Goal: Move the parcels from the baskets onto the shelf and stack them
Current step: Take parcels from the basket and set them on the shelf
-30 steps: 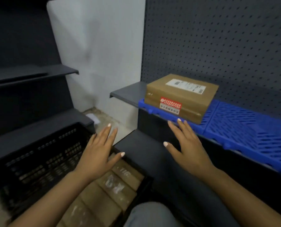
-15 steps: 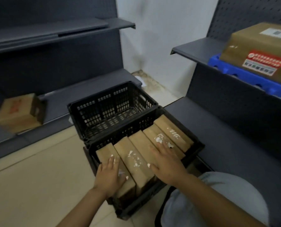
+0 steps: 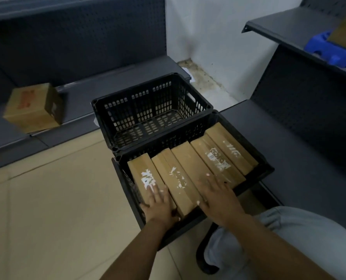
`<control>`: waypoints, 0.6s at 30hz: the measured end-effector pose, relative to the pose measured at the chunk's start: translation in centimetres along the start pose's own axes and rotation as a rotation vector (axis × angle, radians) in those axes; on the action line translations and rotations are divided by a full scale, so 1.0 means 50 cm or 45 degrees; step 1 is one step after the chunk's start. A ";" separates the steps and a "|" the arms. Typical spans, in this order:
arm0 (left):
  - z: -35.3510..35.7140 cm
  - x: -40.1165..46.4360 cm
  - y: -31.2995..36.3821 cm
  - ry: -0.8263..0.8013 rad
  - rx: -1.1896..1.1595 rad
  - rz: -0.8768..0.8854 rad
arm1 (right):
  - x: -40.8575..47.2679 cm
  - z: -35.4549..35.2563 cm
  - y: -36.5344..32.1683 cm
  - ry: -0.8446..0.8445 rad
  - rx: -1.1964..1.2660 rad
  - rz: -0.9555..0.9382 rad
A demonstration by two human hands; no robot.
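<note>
2 black baskets sit mid-frame on a tan floor. The far basket (image 3: 149,110) holds nothing; the near basket (image 3: 267,170) holds 5 brown parcels (image 3: 190,168) on edge. The left hand (image 3: 160,207) lies flat, fingers spread, on the leftmost parcel (image 3: 141,174). The right hand (image 3: 220,201) rests spread across the middle parcels. A box (image 3: 33,108) sits on the left shelf (image 3: 83,98).

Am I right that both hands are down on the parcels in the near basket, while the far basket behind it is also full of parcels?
Not quite. The far basket holds no parcels; the head view shows its bare mesh floor. The rest stands: the left hand and the right hand are both down on the parcels standing on edge in the near basket.
</note>
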State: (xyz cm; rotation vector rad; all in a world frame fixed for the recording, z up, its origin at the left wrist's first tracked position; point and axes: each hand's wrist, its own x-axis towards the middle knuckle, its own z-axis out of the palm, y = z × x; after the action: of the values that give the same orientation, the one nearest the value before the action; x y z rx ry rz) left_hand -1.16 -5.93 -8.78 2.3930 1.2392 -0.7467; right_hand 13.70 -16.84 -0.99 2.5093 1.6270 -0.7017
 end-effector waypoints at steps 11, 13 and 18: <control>-0.024 0.030 0.000 0.185 -0.145 -0.110 | 0.007 0.010 0.008 0.054 0.096 -0.019; -0.035 0.020 -0.007 0.267 -0.159 -0.051 | 0.006 0.009 0.009 0.048 0.100 -0.010; -0.078 -0.018 -0.011 0.386 -0.168 0.049 | -0.010 -0.004 0.007 0.066 0.091 -0.011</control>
State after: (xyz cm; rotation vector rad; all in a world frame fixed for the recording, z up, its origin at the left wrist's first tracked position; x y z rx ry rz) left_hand -0.90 -4.17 -5.17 2.4752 1.3042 -0.2861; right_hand 13.92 -17.36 -0.70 2.5928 1.6588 -0.7135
